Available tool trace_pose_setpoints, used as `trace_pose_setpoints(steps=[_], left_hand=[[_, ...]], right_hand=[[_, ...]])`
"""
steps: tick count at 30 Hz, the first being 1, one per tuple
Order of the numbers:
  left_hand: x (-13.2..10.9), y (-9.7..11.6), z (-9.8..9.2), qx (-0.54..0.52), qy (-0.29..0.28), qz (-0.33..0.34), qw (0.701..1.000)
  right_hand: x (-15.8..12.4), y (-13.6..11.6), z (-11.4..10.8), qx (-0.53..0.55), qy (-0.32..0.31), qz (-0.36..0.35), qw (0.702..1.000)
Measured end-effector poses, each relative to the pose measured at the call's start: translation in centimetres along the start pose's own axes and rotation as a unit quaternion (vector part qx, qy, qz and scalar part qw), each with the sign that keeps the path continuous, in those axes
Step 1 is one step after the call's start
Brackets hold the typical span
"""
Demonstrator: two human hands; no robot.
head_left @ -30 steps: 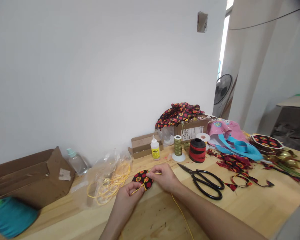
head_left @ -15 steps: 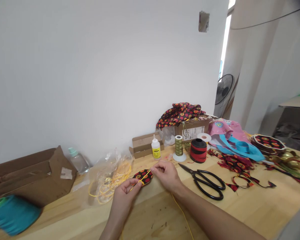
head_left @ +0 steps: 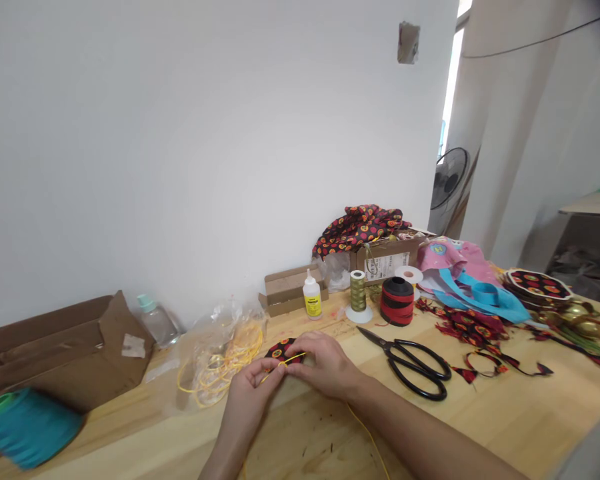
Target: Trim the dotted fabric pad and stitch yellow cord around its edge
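Yellow cord point(head_left: 294, 358), seemingly in left grip point(head_left: 253, 388)

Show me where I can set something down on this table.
Right of the scissors, in front of the cloth scraps, the tabletop is bare; so is the front left, between teal spool and left arm. Crowded: the back, with glue bottle and blue ribbon. The yellow cord lies by the right arm.

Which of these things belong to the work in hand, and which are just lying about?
In the work:
yellow cord, pinched in the left hand, with the right hand at it
patterned fabric piece

Apparently lying about:
black scissors
yellow-labelled bottle
teal spool
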State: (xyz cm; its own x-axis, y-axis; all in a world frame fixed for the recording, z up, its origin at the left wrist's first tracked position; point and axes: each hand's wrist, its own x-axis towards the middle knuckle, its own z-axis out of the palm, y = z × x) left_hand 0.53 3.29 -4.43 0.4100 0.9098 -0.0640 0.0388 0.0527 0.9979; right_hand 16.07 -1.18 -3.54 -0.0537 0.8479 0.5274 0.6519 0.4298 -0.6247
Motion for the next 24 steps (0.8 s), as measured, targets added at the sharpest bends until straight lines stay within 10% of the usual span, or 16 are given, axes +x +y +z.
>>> trace_pose_setpoints(steps=[24], left_hand=[[-0.7,0.6,0.9,-0.013,-0.009,-0.006,1.0]], right_hand=[[0.1,-0.8,0.5,0.255,0.021,0.175,0.951]])
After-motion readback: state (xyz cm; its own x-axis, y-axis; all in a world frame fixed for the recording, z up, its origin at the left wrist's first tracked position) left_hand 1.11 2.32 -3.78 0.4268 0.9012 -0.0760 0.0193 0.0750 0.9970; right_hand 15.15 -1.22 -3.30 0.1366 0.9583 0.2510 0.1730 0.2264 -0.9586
